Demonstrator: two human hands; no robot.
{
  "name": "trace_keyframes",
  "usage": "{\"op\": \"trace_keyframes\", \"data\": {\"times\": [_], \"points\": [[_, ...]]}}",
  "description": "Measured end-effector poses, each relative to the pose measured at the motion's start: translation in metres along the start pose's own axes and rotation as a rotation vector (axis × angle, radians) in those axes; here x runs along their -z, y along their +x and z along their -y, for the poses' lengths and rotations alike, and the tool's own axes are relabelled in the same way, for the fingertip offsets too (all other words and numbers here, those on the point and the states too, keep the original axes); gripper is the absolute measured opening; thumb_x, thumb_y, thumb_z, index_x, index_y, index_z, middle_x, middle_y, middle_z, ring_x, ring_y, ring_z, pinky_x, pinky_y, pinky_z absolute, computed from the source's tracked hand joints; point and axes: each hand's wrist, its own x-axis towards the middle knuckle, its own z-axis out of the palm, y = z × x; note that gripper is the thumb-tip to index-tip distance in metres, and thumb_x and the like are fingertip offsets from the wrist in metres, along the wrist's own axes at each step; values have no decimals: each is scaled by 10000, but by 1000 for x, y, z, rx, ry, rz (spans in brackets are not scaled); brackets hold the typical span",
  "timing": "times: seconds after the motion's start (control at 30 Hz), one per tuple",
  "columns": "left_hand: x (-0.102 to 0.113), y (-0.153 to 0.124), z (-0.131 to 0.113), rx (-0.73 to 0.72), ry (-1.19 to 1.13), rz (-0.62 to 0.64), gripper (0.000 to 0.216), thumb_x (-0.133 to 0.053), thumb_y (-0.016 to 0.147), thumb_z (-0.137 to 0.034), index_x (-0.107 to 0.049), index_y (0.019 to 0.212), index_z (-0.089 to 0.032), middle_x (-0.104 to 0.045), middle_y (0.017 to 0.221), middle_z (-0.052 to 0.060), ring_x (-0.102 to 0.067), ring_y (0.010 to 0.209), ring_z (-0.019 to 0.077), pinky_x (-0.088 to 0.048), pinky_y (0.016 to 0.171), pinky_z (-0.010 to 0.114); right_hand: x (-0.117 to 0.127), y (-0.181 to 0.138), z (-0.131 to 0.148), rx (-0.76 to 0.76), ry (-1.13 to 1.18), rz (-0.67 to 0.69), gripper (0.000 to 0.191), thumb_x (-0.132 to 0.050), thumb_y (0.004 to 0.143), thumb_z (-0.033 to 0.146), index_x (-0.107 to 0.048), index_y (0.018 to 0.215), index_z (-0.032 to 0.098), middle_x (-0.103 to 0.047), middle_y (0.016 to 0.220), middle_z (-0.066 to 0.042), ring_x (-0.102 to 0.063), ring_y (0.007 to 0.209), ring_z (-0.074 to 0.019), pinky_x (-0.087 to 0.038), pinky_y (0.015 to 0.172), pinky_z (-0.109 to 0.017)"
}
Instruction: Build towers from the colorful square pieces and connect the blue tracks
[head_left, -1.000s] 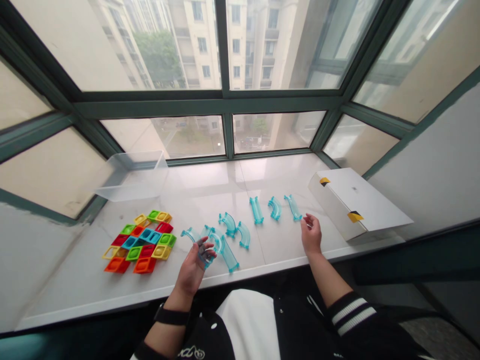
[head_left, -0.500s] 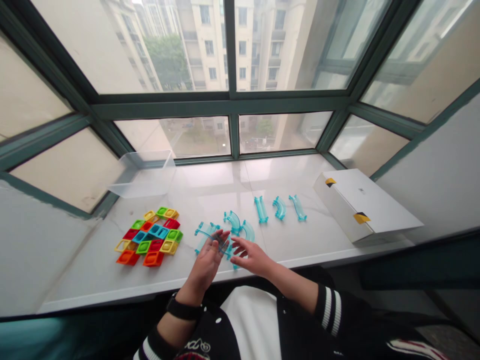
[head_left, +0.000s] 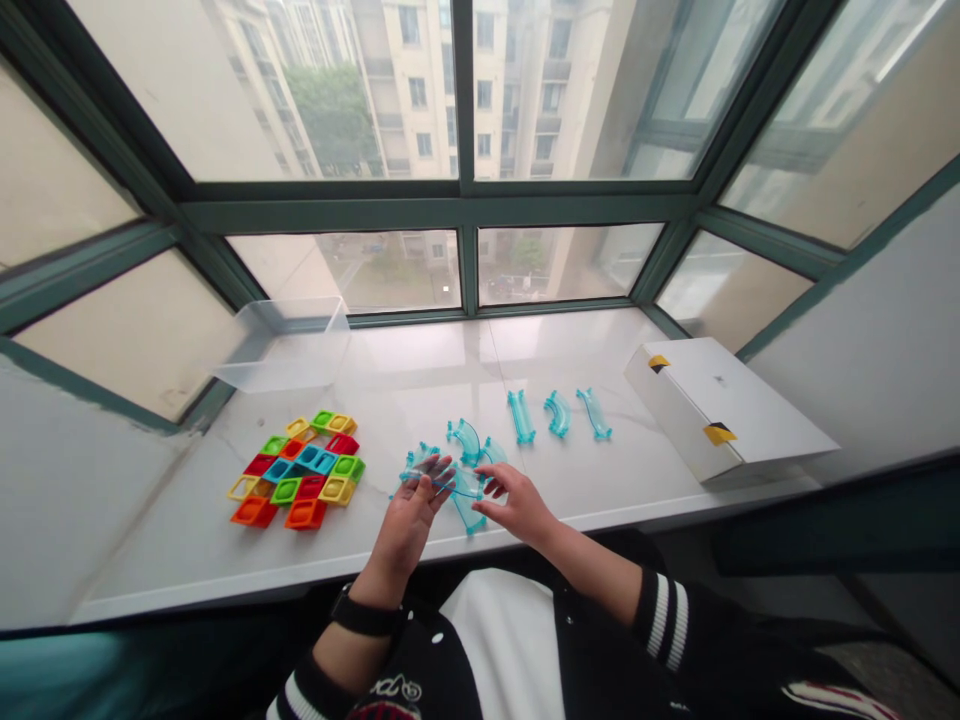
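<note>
Clock positions run from the held track, with twelve towards the window. The held track (head_left: 466, 486) is clear blue and spans the space between the hands, above the loose tracks. The left hand (head_left: 411, 510) is palm up, closed lightly on its nine o'clock end, the thumb over it and the fingers spread beneath. The right hand (head_left: 511, 505) is at three o'clock, thumb and fingers narrowed about the other end; whether they pinch it or only touch it, I cannot tell.

Close by, a bent track (head_left: 465, 440) lies at half past twelve, another curve (head_left: 492, 452) at half past one, and a straight track (head_left: 470, 517) at five, under the hands. More pieces at ten are partly hidden by the left fingers. At two o'clock three tracks stand apart in a row: a straight one (head_left: 521, 417), a tight curve (head_left: 557, 415) and a slope (head_left: 594, 415). The blocks (head_left: 300, 480) sit at nine, the tub (head_left: 281, 378) past ten, the carton (head_left: 739, 400) near half past two.

To handle it well, I would keep the left thumb light, since thin clear plastic probably flexes, take the right end by its edges, let one hand settle before the other loosens, and lift clear of the pieces below so nothing snags
</note>
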Motion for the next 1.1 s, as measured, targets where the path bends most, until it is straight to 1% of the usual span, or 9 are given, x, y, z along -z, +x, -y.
{"op": "trace_keyframes", "data": {"times": [0.2,0.3,0.4,0.5,0.6,0.67,0.77,0.9,1.1], "points": [[-2,-3,-1,9,20,3,598,-828,865,-569,-666,1348,-255,-614,1544,136,-642,1359,323,-501,1162,528,3,-1,2,36,-56,0,435,-824,867,299,-681,1277,282,-684,1140,-53,-700,894,-198,-623,771,-364],[1,-3,0,85,155,-41,646,-806,854,-627,-683,1342,-223,-657,1485,167,-714,1221,307,-568,1054,484,9,0,1,75,-95,-39,417,-835,851,275,-706,1248,290,-669,1169,-60,-688,994,-225,-626,793,-369],[9,0,1,159,372,-78,643,-766,837,-685,-751,1218,-168,-748,1317,191,-747,1032,273,-604,890,402,22,1,-4,109,-145,-87,412,-828,857,269,-722,1253,306,-648,1150,-58,-671,969,-222,-631,783,-374],[21,2,2,127,608,-58,603,-677,857,-715,-783,1072,-161,-805,1094,156,-717,858,237,-565,716,332,43,2,-10,107,-182,-129,378,-827,870,310,-727,1234,304,-640,1116,-55,-664,887,-206,-631,726,-367],[38,2,5,31,946,-8,524,-586,908,-684,-753,879,-189,-738,751,58,-647,688,207,-489,635,307,69,1,-16,77,-165,-203,360,-823,883,374,-721,1216,284,-625,1107,-57,-684,853,-196,-634,690,-354],[49,0,12,-46,1160,31,483,-541,946,-635,-712,795,-210,-661,644,15,-619,641,200,-466,644,309,88,-2,-20,52,-154,-274,368,-817,891,420,-716,1211,270,-623,1091,-57,-695,829,-190,-635,677,-349],[63,-6,26,-180,1300,58,449,-483,999,-564,-687,786,-226,-681,689,15,-648,692,209,-480,701,315,119,-7,-29,17,-193,-406,404,-812,889,493,-713,1199,254,-641,1058,-58,-694,794,-191,-634,685,-364],[72,-9,42,-353,1347,13,373,-488,1023,-496,-707,871,-234,-754,834,34,-692,786,211,-505,770,306,159,-13,-48,-66,-312,-632,479,-800,861,592,-723,1165,230,-667,1022,-69,-684,832,-222,-618,731,-402],[76,-4,47,-384,1434,-5,351,-501,1025,-482,-716,869,-254,-760,823,9,-703,748,198,-497,723,288,203,-18,-83,-212,-439,-880,583,-766,808,685,-727,1099,181,-704,1091,-128,-682,971,-276,-581,777,-410]]}}
